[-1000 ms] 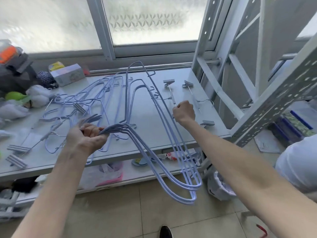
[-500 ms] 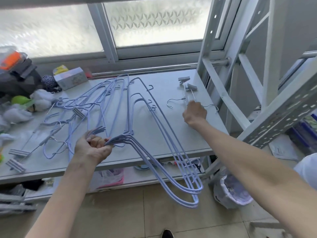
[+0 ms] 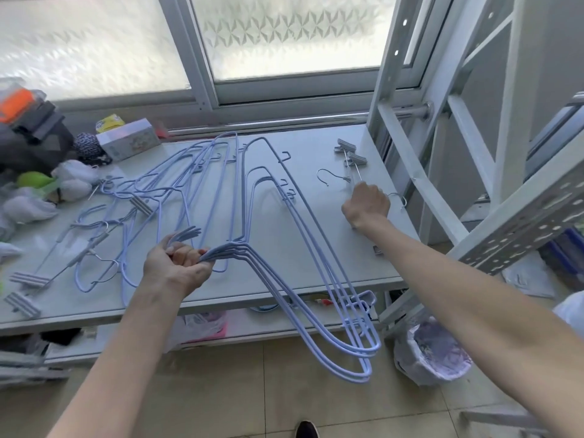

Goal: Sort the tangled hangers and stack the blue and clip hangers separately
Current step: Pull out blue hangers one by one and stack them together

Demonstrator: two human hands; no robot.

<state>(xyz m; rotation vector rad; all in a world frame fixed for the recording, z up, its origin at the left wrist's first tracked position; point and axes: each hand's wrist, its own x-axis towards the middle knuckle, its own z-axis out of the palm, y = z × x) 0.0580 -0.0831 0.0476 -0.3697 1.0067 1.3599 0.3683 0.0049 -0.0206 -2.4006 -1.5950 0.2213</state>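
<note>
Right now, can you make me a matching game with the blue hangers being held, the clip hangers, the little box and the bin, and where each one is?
Things:
1. bundle of blue hangers
2. clip hangers
3. little box
4. bin

Places:
A. on the floor
B. held in the left hand
C. at the back, by the window
D. gripped by the right hand, on the right side of the table

Pairs: 1-B, 2-D, 3-C, 4-A

Blue hangers (image 3: 230, 248): wire with matt coating, probably plastic. Clip hangers (image 3: 357, 159), far right: bare shiny metal wire, grey ribbed clips. Table (image 3: 347, 263): smooth, slightly glossy. Window glass (image 3: 284, 36): frosted, patterned.
</note>
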